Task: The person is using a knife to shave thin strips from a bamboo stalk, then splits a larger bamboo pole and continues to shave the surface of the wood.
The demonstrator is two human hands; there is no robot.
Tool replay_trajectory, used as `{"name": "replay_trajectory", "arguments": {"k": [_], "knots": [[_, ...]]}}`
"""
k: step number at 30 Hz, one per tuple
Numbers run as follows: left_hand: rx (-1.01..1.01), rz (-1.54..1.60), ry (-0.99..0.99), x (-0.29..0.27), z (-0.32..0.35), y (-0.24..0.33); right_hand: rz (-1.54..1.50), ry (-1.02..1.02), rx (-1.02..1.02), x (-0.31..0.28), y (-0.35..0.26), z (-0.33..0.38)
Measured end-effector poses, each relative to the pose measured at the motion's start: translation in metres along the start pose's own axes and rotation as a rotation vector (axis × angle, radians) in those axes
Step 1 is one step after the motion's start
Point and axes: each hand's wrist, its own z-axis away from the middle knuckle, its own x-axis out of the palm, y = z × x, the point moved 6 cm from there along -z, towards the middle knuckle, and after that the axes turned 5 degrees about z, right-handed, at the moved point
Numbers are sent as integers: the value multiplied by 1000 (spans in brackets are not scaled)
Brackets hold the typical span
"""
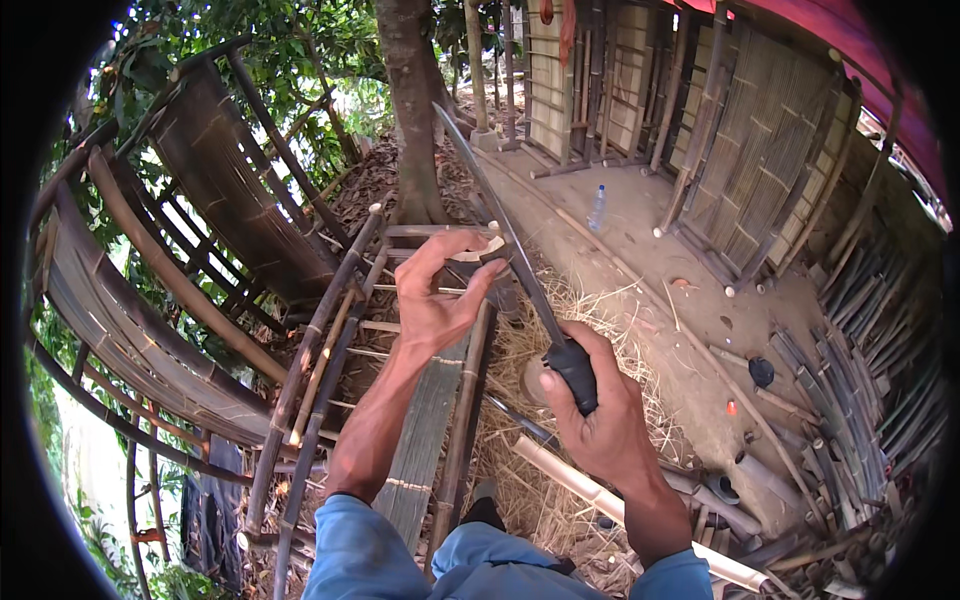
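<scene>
The right hand (pixel 600 415) is closed tight around the black handle of a long knife (pixel 500 225); the thumb lies along the top of the grip, and the blade runs up and away to the left, its tip reaching toward the tree trunk (pixel 412 110). The left hand (pixel 435 290) rests at the far end of a bamboo frame (pixel 440 400), its fingers curled over a short pale piece of bamboo (pixel 488 245) and its thumb stretched out toward the blade; the piece sits just beside the blade's edge, though whether steel touches it cannot be told. The frame lies lengthwise in front of the person, a flat slatted strip between two dark poles; a ladder-like rack (pixel 325 350) of thin rungs stands just to its left. Dry straw (pixel 560 330) covers the ground under the knife hand; a pale bamboo pole (pixel 600 495) lies across it near the wrist. A plastic bottle (pixel 598 208) stands well apart on the bare ground; split bamboo strips (pixel 850 400) are stacked at the right.
</scene>
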Motion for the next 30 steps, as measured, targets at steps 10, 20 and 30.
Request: {"name": "replay_trajectory", "arguments": {"k": [10, 20, 30], "knots": [[31, -17, -42, 9, -1, 8, -22, -26, 40, 5, 2, 4], [6, -5, -67, 21, -1, 11, 24, 8, 46, -3, 4, 10], [187, -122, 20, 9, -35, 52, 97, -4, 133, -15, 11, 6]]}}
